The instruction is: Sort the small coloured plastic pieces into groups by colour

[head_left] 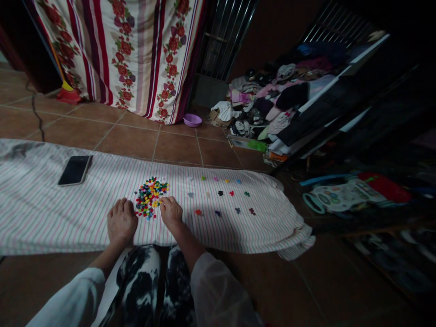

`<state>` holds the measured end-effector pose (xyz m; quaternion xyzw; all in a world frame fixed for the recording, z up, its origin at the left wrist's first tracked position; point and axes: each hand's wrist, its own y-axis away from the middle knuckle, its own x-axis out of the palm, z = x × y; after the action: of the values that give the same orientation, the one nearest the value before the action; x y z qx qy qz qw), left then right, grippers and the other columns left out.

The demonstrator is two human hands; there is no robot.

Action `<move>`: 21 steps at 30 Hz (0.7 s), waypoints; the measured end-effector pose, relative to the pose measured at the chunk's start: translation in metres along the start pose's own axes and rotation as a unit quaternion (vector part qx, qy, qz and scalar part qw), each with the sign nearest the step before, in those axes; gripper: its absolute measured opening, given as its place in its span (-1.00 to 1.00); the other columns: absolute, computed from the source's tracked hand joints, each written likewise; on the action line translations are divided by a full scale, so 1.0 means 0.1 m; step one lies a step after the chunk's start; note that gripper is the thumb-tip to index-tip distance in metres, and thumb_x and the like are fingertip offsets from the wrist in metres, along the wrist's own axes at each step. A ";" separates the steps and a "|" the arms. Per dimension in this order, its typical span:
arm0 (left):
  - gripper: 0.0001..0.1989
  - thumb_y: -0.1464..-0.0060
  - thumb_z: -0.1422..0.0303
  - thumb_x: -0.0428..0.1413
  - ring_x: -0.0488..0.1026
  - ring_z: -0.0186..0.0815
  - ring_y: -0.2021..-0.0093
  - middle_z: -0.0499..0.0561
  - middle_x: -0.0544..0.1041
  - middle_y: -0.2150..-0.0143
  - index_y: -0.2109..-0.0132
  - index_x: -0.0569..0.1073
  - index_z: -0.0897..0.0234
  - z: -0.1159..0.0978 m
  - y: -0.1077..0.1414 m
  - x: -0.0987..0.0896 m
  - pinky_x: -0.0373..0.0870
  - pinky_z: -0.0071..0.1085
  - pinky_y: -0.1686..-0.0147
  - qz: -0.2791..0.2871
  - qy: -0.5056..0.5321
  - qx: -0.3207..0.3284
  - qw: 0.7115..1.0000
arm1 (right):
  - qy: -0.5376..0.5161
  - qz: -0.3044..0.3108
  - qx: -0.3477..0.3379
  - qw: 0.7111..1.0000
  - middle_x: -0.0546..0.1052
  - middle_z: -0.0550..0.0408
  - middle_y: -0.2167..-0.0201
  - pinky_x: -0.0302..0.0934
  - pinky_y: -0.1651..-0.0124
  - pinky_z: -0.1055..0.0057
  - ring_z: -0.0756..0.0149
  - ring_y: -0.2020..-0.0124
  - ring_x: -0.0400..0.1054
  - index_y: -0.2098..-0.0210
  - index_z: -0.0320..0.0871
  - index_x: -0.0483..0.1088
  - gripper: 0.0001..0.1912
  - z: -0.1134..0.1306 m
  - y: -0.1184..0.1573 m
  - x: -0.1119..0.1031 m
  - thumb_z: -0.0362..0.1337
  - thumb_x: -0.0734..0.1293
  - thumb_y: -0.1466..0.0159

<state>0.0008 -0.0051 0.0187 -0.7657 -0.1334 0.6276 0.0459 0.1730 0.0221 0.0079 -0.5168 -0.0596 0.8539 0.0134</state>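
Here's the right hand [171, 212], at the right edge of the pile of small coloured pieces [150, 195], thumb and fingertips turned in toward it. The light is dim and the pieces are tiny, so I can't tell whether those fingers are pinched on one or simply close together. Across on the left, the left hand [122, 220] is palm down by the near-left edge of the pile, fingers pointing to the far side; whatever its grip, the palm is hidden.

Under it all runs the striped cloth [102, 204], and right of the pile sit small clusters in three rows. Far row: green [203, 178], pink and yellow among them. Middle row: a black cluster [220, 193] just left of a red cluster [232, 193]. Near row: an orange cluster [198, 212] at the left end, a dark red cluster [252, 211] at the right.

Well apart, far left on the cloth, lies a phone [75, 170], dark screen up. Beyond, a purple basin [192, 120] sits on the tiled floor beside the flowered curtain [143, 59].
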 end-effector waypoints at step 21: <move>-0.67 -0.16 0.41 -0.11 0.24 -0.03 -0.24 0.26 0.40 -0.17 -0.01 0.40 0.38 0.01 0.00 0.03 0.20 -0.10 -0.12 -0.008 0.005 0.000 1.000 | -0.053 -0.050 0.020 0.997 0.55 0.14 0.32 0.19 0.22 0.48 0.34 0.30 0.42 0.26 -0.10 0.41 -0.91 -0.11 -0.02 0.07 -0.32 0.26 -0.27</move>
<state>0.0008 -0.0041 0.0158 -0.7674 -0.1392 0.6237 0.0519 0.1791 0.0260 -0.0032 -0.4666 -0.0691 0.8795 0.0631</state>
